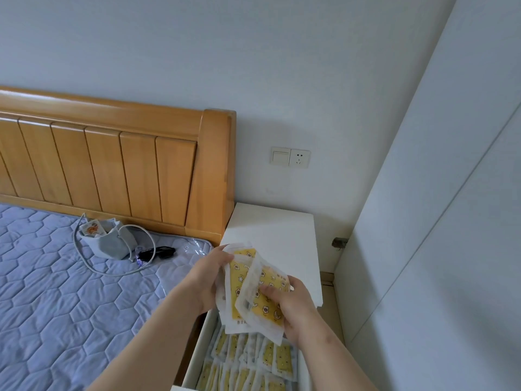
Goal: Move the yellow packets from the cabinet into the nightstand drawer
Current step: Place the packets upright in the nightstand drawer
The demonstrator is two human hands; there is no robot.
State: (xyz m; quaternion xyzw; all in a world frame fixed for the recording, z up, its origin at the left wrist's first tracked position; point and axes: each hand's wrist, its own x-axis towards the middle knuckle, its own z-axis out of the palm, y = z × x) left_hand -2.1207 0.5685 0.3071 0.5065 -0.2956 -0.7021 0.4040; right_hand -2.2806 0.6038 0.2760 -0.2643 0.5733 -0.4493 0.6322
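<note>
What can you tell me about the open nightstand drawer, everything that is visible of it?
The drawer is white, smooth like painted board, pulled out toward the camera below the nightstand top. Its left wall and inside show best. Yellow packets in white-edged wrappers fill it in overlapping rows.

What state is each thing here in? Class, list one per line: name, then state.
Drawer: open, partly filled.
Held packets: bunched above the drawer, in both hands.
Stored packets: lying in rows inside the drawer.
Left hand: grips the held packets.
Right hand: grips the held packets.
Grey pouch: open, lying on the bed.
Socket: nothing plugged in.
</note>
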